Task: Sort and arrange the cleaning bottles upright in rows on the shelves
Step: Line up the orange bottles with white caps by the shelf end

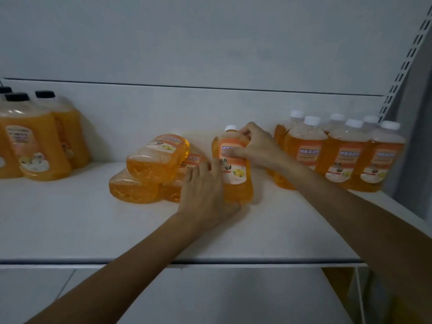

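Between the two hands, an orange floor-cleaner bottle (233, 174) with a white cap (231, 127) stands upright on the white shelf (93, 225). The right hand (254, 148) is curled over its shoulder, thumb across the label and fingers wrapped near the neck. The left hand (205, 197) lies against the bottle's lower left flank with fingers stretched forward, apparently bracing it rather than clasping it.

Just left of the left hand's fingertips, a pile of matching bottles (154, 160) lies on its side, stacked in two layers. Beyond the right wrist stands a row of upright white-capped bottles (341, 157), two deep. Far to the left of the left hand stand larger black-capped jugs (35, 141).

The step in hand looks like standing one bottle up from the pile. Next, it probably needs sliding toward the right-hand row, label forward, without tipping.

The left hand hides the bottle's base and part of the pile, so how many bottles lie there is unclear. The right-hand row is blurred, the leftmost jug is cut off, and the space under the shelf is too dim to read.
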Motion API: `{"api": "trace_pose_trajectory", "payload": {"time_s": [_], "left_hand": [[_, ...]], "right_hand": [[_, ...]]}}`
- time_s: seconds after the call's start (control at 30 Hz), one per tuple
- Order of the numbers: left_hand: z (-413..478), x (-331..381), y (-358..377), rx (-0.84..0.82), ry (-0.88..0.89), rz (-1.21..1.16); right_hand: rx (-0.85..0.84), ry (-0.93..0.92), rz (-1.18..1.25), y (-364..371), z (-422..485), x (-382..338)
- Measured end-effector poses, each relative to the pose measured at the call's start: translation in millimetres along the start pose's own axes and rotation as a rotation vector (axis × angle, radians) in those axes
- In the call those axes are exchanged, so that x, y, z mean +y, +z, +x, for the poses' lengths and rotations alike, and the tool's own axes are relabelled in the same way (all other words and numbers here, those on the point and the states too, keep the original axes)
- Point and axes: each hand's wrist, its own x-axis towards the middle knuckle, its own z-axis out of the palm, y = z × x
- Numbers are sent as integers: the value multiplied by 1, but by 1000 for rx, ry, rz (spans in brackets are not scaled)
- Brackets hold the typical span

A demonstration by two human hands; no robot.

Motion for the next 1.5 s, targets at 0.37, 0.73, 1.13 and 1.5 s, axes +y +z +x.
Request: {"api": "trace_pose_trajectory", "payload": {"time_s": [0.37,0.73,1.13,1.5], "left_hand": [[-13,19,16,-81,232,-598],[-10,13,26,-203,180,-212],[-7,14,26,-305,173,-88],[9,-10,-41,91,333,-362]], "right_hand": [[34,-128,-140,-49,-64,-12],[121,-205,-478,-35,-31,-7],[149,-153,-629,-23,37,19],[188,-340,-693,-14,26,-5]]}}
